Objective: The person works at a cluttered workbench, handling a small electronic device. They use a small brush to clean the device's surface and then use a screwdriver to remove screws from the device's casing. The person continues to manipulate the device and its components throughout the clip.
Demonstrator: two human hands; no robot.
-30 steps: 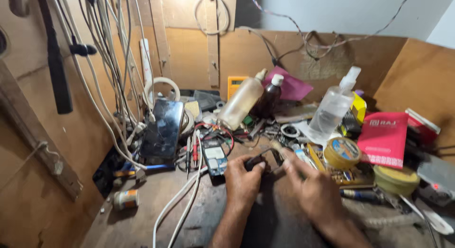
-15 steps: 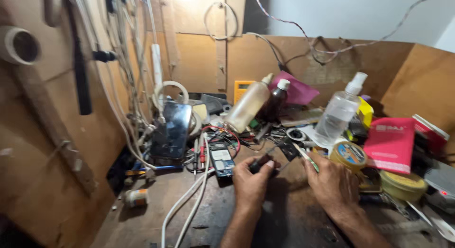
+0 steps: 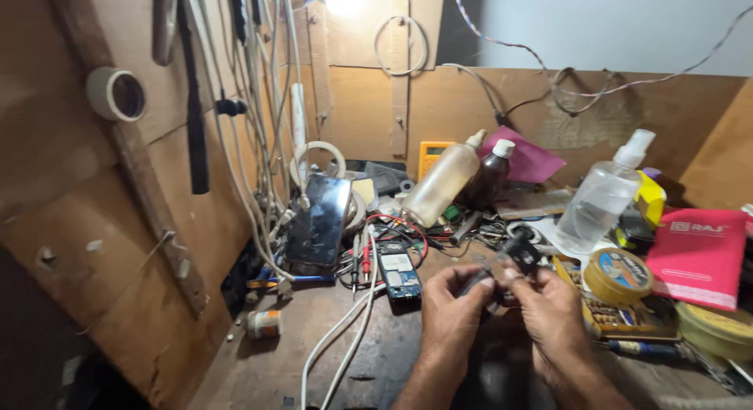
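Left hand (image 3: 453,310) and right hand (image 3: 549,310) together over the cluttered workbench (image 3: 259,371), fingers pinched closed on a small black part (image 3: 514,257), blurred.

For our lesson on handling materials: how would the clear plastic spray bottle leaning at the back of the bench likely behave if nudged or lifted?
The clear spray bottle already stands tilted among clutter, so a nudge would probably tip it. It looks thin-walled and see-through, so likely light and slightly squashy when gripped. Its rounded body would probably roll once it lay down, perhaps toward the round yellow tin.
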